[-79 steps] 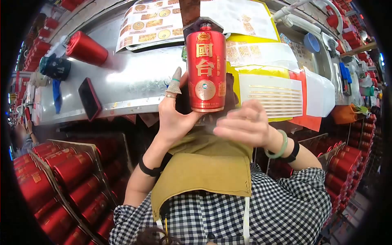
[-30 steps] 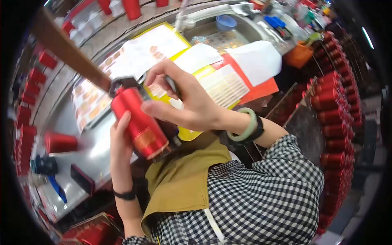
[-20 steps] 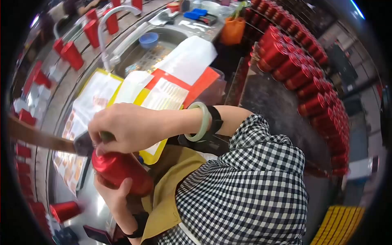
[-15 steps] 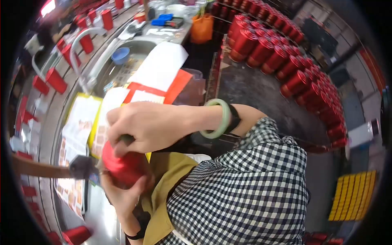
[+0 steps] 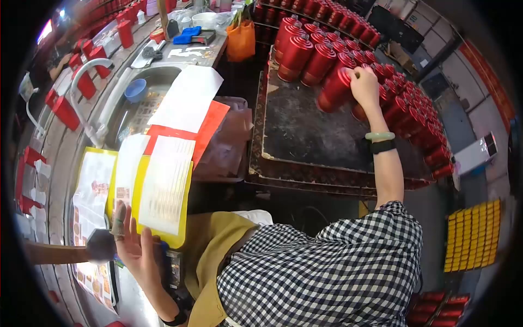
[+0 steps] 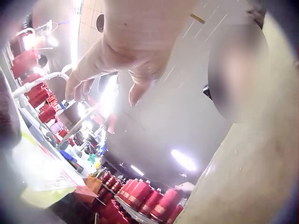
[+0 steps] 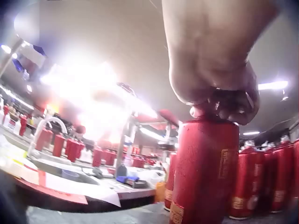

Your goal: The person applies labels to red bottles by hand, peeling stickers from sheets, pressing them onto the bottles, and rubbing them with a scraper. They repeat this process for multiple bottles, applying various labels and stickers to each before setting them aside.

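Observation:
My right hand (image 5: 364,86) grips a red bottle (image 5: 334,91) by its neck, at the near edge of the rows on a dark board (image 5: 310,131). In the right wrist view the fingers curl round the bottle's top, and a small dark thing (image 7: 229,98) shows among them. Gold label patches mark the bottle's side. My left hand (image 5: 136,248) is held up with nothing in it, fingers spread, near the yellow mat and the decal sheets. Beside it is a wooden bar (image 5: 57,253) with a dark block at its end.
Several rows of red bottles (image 5: 297,57) stand on the board's far and right sides. At left are a sink with a blue bowl (image 5: 135,90), a faucet (image 5: 81,82), a strip sheet (image 5: 169,182) and a red sheet (image 5: 210,128). An orange bag (image 5: 241,39) hangs beyond.
The red bottle, earlier held in both hands over the counter, has moved to the board at the right in my right hand. My left hand has let go. The head view has turned right.

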`<move>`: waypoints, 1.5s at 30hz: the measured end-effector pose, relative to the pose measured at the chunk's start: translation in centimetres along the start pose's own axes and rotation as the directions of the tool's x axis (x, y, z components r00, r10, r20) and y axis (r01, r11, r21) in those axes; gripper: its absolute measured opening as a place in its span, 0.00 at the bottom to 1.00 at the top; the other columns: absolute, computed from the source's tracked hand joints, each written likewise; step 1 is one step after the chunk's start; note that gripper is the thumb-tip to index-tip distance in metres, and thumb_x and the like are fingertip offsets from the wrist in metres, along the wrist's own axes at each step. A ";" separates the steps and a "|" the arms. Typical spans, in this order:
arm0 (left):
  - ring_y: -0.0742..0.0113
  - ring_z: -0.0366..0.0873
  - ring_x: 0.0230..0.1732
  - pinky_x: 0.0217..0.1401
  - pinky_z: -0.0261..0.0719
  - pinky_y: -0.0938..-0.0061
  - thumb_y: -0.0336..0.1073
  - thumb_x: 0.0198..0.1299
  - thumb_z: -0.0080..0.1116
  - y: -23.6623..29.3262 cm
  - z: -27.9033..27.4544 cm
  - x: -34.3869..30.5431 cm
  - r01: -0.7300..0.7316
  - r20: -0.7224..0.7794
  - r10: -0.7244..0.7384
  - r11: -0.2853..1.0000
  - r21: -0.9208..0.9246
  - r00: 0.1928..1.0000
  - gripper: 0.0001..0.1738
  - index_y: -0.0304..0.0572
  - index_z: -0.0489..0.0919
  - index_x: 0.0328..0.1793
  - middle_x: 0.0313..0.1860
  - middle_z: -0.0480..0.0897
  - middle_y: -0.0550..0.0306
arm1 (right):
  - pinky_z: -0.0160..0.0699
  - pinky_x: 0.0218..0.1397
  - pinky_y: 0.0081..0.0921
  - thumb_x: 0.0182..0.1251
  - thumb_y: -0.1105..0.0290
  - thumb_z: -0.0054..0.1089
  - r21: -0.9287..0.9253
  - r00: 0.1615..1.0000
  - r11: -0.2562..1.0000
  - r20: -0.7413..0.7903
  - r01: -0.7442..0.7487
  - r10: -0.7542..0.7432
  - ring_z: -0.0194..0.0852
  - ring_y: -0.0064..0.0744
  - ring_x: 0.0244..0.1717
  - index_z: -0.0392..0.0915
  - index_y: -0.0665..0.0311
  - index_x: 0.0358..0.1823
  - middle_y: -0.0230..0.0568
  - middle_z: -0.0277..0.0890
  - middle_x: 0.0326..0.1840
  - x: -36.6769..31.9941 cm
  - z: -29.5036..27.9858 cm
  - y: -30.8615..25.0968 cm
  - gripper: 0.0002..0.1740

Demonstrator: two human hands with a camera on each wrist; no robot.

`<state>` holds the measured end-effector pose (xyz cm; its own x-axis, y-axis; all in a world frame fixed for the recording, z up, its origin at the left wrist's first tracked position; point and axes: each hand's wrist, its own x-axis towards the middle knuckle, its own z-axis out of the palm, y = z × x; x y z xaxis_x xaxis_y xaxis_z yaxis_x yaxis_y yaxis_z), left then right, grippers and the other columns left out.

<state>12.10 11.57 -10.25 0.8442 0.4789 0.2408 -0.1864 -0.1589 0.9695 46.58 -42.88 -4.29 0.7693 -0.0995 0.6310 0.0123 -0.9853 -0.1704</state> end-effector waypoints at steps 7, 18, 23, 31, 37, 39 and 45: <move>0.57 0.70 0.79 0.80 0.70 0.62 0.21 0.73 0.58 0.6 0.2 -0.3 0.072 -0.059 -0.075 0.997 -0.038 0.995 0.33 0.28 0.65 0.82 0.84 0.68 0.43 | 0.83 0.59 0.56 0.76 0.48 0.61 -0.166 0.977 0.966 0.046 -0.197 0.207 0.84 0.62 0.57 0.88 0.59 0.52 0.57 0.79 0.60 1.6 2.2 3.2 0.22; 0.64 0.77 0.71 0.64 0.81 0.73 0.17 0.67 0.60 -0.6 -0.6 -1.2 0.129 -0.152 -0.145 0.985 -0.113 0.978 0.31 0.33 0.72 0.77 0.83 0.69 0.47 | 0.81 0.54 0.46 0.74 0.59 0.65 -0.089 0.945 0.951 -0.114 0.297 -0.306 0.83 0.57 0.51 0.84 0.62 0.44 0.51 0.85 0.48 4.4 -4.7 -9.5 0.12; 0.53 0.72 0.78 0.80 0.67 0.63 0.30 0.63 0.73 2.2 -2.9 -4.1 -0.023 -0.257 0.091 0.967 0.255 0.962 0.29 0.37 0.80 0.71 0.79 0.74 0.45 | 0.78 0.46 0.37 0.74 0.72 0.66 0.552 0.778 0.652 0.011 0.519 -0.628 0.81 0.45 0.40 0.82 0.66 0.44 0.45 0.80 0.39 -0.6 -3.5 -28.0 0.05; 0.53 0.67 0.82 0.84 0.65 0.57 0.31 0.64 0.75 1.7 -16.7 -13.3 0.316 -0.766 0.563 0.699 0.641 0.309 0.46 0.33 0.62 0.85 0.83 0.67 0.45 | 0.73 0.39 0.39 0.70 0.75 0.68 0.816 0.358 0.085 -0.155 0.572 -0.921 0.74 0.49 0.32 0.80 0.68 0.43 0.47 0.77 0.38 -10.2 -1.4 -44.5 0.06; 0.38 0.67 0.78 0.83 0.63 0.55 0.48 0.48 0.88 -0.5 -33.3 -18.4 0.699 -0.672 0.740 0.487 0.523 -0.012 0.63 0.17 0.61 0.78 0.78 0.68 0.29 | 0.77 0.40 0.41 0.64 0.79 0.71 0.881 0.250 -0.089 -0.227 0.464 -0.941 0.79 0.50 0.37 0.81 0.66 0.43 0.47 0.80 0.39 -15.7 -3.6 -48.2 0.09; 0.49 0.75 0.70 0.75 0.72 0.59 0.46 0.47 0.89 -2.4 -36.5 -18.8 0.474 -0.910 0.414 0.801 0.367 0.006 0.58 0.22 0.66 0.75 0.72 0.75 0.37 | 0.78 0.41 0.40 0.63 0.78 0.73 0.848 0.209 -0.207 -0.343 0.488 -0.916 0.81 0.49 0.40 0.82 0.66 0.43 0.46 0.80 0.40 -17.3 -4.7 -48.5 0.09; 0.62 0.83 0.58 0.63 0.83 0.65 0.44 0.50 0.88 -0.5 -34.3 -16.6 0.326 -0.965 0.233 0.909 0.260 0.120 0.45 0.33 0.74 0.69 0.61 0.83 0.50 | 0.80 0.42 0.41 0.59 0.78 0.75 0.895 0.197 -0.225 -0.318 0.386 -0.927 0.82 0.49 0.40 0.84 0.65 0.41 0.44 0.82 0.38 -19.7 -6.1 -48.2 0.10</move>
<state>-19.08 33.25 -13.18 -0.4274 0.8533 0.2985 0.2363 -0.2133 0.9480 26.94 5.71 -3.95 -0.0628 0.8499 0.5233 0.8658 0.3072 -0.3951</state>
